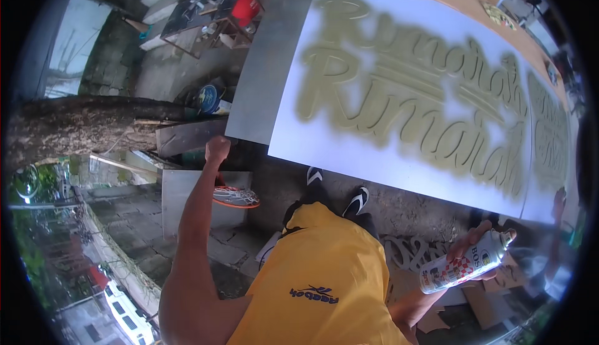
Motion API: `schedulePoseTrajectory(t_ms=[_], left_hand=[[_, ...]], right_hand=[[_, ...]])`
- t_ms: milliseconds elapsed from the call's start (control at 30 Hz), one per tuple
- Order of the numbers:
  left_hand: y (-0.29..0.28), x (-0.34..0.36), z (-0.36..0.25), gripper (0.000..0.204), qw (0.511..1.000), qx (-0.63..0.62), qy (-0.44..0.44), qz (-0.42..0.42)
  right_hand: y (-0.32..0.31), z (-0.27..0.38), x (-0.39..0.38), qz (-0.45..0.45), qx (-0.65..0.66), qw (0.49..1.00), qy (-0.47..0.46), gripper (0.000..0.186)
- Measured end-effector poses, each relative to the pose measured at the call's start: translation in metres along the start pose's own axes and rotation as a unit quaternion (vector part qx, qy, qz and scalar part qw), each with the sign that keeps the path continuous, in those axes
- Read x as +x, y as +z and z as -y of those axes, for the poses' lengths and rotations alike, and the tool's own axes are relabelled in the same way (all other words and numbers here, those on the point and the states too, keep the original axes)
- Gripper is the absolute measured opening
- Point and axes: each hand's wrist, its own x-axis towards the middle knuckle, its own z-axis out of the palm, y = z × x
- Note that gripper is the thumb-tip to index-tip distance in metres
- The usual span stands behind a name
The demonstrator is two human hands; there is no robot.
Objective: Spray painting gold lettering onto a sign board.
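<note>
Right hand (479, 236) gripped a spray can (465, 262), its top end tilted up and right. White sheet (286, 142) with khaki-painted lettering (374, 98) lay ahead and left of that grip; grey panel (265, 64) along the sheet's left edge, farther from the grip. Cut-out letter shapes (409, 254) sat lower, left of the grip, cardboard pieces (486, 304) below it. Left hand (217, 150) curled into a fist, well left of the grip; netted hoop (236, 197) near that fist.

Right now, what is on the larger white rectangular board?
Olive script lettering, seemingly raised, and olive haze lie on the white board; the surface beneath them cannot be seen.
</note>
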Motion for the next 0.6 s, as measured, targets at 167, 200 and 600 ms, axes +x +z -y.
schedulePoseTrajectory(t_ms=[167, 200, 600], left_hand=[[-0.032, 0.091, -0.084, 0.028, 0.968, -0.121, 0.145, -0.166], [-0.032, 0.101, -0.091, 0.028, 0.963, -0.148, 0.156, -0.166], [-0.023, 0.16, -0.252, 0.024, 0.874, -0.331, 0.349, -0.066]], right_hand=[[0.033, -0.032, 0.037, 0.046, -0.072, 0.996, -0.014, 0.089], [0.037, -0.041, 0.042, 0.034, -0.068, 0.997, 0.001, 0.089], [0.085, -0.078, 0.062, -0.141, -0.156, 0.968, -0.133, 0.082]])
